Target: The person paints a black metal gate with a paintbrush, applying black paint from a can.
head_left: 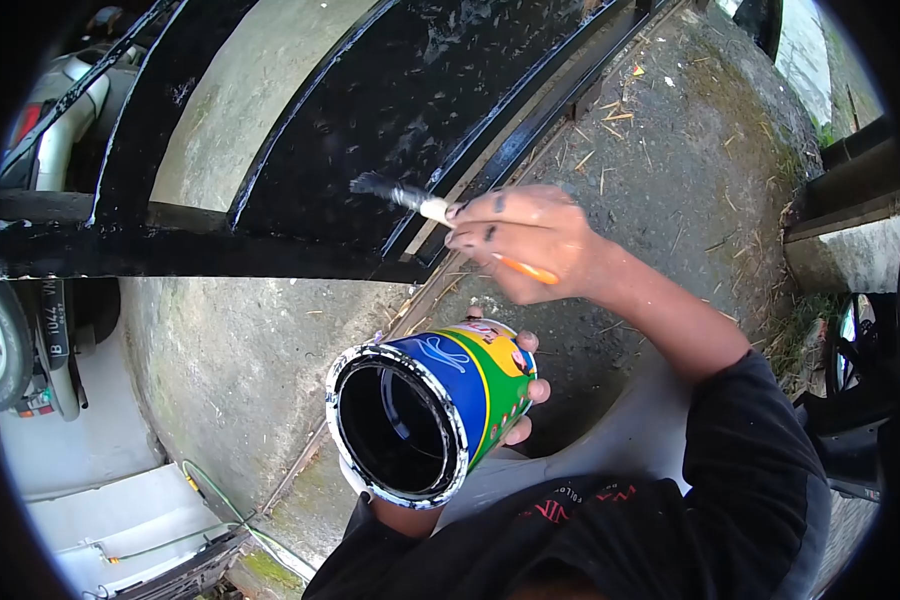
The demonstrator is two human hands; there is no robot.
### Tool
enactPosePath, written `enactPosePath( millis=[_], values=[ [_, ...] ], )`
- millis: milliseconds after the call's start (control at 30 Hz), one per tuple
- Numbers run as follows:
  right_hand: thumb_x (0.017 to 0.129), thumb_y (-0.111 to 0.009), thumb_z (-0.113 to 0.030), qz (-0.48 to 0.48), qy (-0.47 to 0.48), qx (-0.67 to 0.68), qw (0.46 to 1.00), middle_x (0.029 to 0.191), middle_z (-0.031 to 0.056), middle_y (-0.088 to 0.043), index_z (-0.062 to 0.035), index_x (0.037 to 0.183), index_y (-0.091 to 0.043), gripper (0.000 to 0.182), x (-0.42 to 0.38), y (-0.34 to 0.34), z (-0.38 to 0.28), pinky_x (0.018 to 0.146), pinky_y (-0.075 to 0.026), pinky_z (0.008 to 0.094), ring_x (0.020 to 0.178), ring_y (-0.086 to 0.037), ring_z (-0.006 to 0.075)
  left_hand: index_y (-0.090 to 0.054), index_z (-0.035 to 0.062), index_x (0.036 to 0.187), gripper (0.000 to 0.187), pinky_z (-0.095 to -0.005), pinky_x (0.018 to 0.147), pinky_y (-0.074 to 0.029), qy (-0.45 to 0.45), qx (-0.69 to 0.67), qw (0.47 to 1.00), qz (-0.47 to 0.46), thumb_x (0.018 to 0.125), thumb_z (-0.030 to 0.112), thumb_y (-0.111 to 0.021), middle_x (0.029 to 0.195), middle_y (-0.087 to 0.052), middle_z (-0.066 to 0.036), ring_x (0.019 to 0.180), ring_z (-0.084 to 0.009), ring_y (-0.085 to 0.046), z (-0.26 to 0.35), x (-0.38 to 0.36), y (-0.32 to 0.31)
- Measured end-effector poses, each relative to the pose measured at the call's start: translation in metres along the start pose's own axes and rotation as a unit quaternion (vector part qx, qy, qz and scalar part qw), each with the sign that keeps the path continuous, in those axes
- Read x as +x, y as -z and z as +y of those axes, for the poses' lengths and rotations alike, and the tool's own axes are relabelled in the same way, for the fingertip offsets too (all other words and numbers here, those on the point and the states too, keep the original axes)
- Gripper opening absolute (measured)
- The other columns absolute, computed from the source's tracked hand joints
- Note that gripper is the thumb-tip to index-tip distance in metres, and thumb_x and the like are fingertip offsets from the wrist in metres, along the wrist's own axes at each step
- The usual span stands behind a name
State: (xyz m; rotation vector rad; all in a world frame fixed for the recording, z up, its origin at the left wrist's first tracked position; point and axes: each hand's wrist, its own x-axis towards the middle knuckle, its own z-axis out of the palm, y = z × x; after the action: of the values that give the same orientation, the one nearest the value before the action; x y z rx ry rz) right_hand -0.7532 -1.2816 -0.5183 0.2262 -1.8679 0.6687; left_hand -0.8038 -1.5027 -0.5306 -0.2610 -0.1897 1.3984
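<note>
My right hand is closed around a paintbrush, its orange handle end showing below my fingers and black smudges on my knuckles. The dark, paint-wet bristles overlap the black panel of a metal gate, which has pale streaks along its raised edges. Below, my left hand wraps round a paint can with a blue, yellow and green label. The can tilts so its open mouth faces me, showing glossy black paint inside and black and white drips on the rim. My left palm is hidden behind it.
Rough concrete ground with scattered straw lies under the gate, and a metal rail runs across it. Parked vehicles stand at the left beyond the gate. A green hose lies at the lower left. A motorcycle is at the far right.
</note>
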Motion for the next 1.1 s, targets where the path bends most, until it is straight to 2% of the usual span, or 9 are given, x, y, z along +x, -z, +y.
enactPosePath(
  millis=[100, 233, 367, 500, 633, 767, 867, 900, 1100],
  values=[
    [0.075, -0.074, 0.002, 0.075, 0.017, -0.074, 0.994, 0.09, 0.0105, -0.067, -0.0018, 0.083, -0.068, 0.011, 0.01, 0.009, 0.009, 0.062, -0.059, 0.033, 0.076, -0.07, 0.0256, -0.05, 0.0249, 0.144, 0.048, -0.0561, 0.076, -0.054, -0.001, 0.007, 1.0, -0.008, 0.099, 0.043, -0.052, 0.142, -0.038, -0.016, 0.124, -0.0462, -0.039, 0.0, 0.001, 0.007],
    [0.077, -0.072, 0.006, -0.058, -0.079, -0.049, 0.994, 0.097, 0.0142, -0.072, -0.0004, 0.088, -0.072, 0.012, -0.032, 0.009, 0.024, 0.069, -0.06, 0.0315, 0.082, -0.073, 0.0241, -0.05, 0.0256, 0.143, 0.048, -0.0519, 0.073, -0.054, -0.011, 0.025, 1.0, 0.013, 0.099, 0.043, -0.053, 0.142, -0.038, -0.016, 0.122, -0.0454, -0.04, -0.002, 0.006, -0.001],
    [0.077, -0.073, 0.006, 0.074, 0.024, -0.037, 0.996, 0.095, 0.0148, -0.071, 0.0005, 0.089, -0.071, 0.013, 0.004, 0.023, 0.009, 0.07, -0.061, 0.0318, 0.081, -0.073, 0.0266, -0.052, 0.0259, 0.142, 0.048, -0.0507, 0.071, -0.053, -0.017, 0.019, 0.999, 0.026, 0.098, 0.043, -0.055, 0.144, -0.038, -0.016, 0.121, -0.0447, -0.041, -0.006, 0.006, 0.004],
    [0.078, -0.073, 0.004, -0.032, -0.068, -0.046, 0.996, 0.096, 0.0155, -0.072, 0.0003, 0.088, -0.072, 0.011, -0.034, 0.011, 0.03, 0.072, -0.061, 0.033, 0.086, -0.074, 0.0263, -0.052, 0.0258, 0.141, 0.049, -0.049, 0.069, -0.053, -0.026, 0.048, 0.997, 0.052, 0.097, 0.045, -0.057, 0.144, -0.038, -0.015, 0.121, -0.0449, -0.042, -0.01, 0.006, 0.003],
    [0.078, -0.072, 0.004, 0.086, 0.005, -0.047, 0.995, 0.095, 0.0144, -0.069, -0.0011, 0.09, -0.07, 0.013, -0.006, 0.018, 0.009, 0.065, -0.059, 0.0327, 0.078, -0.07, 0.0259, -0.052, 0.0259, 0.142, 0.049, -0.0482, 0.069, -0.053, -0.005, 0.028, 0.999, 0.031, 0.097, 0.045, -0.056, 0.144, -0.037, -0.015, 0.121, -0.0451, -0.042, -0.006, 0.004, 0.006],
    [0.076, -0.072, 0.004, -0.036, -0.023, -0.007, 0.999, 0.097, 0.0119, -0.07, -0.0014, 0.088, -0.07, 0.014, -0.033, -0.008, 0.019, 0.067, -0.06, 0.0331, 0.081, -0.071, 0.0254, -0.052, 0.0251, 0.141, 0.049, -0.0491, 0.069, -0.054, -0.019, 0.034, 0.999, 0.024, 0.097, 0.044, -0.056, 0.144, -0.038, -0.015, 0.122, -0.0452, -0.042, -0.009, 0.004, 0.005],
    [0.073, -0.073, 0.005, -0.035, -0.044, -0.018, 0.998, 0.099, 0.0128, -0.07, -0.0027, 0.093, -0.072, 0.021, -0.032, 0.0, 0.008, 0.068, -0.06, 0.0334, 0.083, -0.072, 0.0257, -0.052, 0.0245, 0.142, 0.048, -0.0506, 0.071, -0.054, -0.018, 0.051, 0.998, 0.028, 0.098, 0.044, -0.055, 0.145, -0.037, -0.015, 0.122, -0.0456, -0.041, -0.009, 0.003, 0.0],
    [0.074, -0.073, 0.004, 0.002, -0.003, -0.021, 1.0, 0.103, 0.0122, -0.07, -0.0024, 0.093, -0.072, 0.02, -0.022, 0.003, 0.003, 0.069, -0.06, 0.0337, 0.085, -0.072, 0.0261, -0.052, 0.0241, 0.142, 0.048, -0.0506, 0.071, -0.054, -0.018, 0.042, 0.999, 0.019, 0.098, 0.044, -0.055, 0.146, -0.036, -0.015, 0.123, -0.0456, -0.041, -0.009, 0.002, 0.005],
    [0.073, -0.073, 0.004, -0.052, -0.043, -0.025, 0.997, 0.1, 0.0119, -0.07, -0.0018, 0.092, -0.072, 0.019, -0.034, -0.005, 0.008, 0.069, -0.06, 0.0329, 0.083, -0.072, 0.0254, -0.051, 0.025, 0.142, 0.046, -0.0541, 0.074, -0.056, -0.005, 0.027, 1.0, 0.007, 0.099, 0.041, -0.054, 0.147, -0.035, -0.015, 0.125, -0.0453, -0.04, -0.006, 0.003, 0.006]
  ],
)
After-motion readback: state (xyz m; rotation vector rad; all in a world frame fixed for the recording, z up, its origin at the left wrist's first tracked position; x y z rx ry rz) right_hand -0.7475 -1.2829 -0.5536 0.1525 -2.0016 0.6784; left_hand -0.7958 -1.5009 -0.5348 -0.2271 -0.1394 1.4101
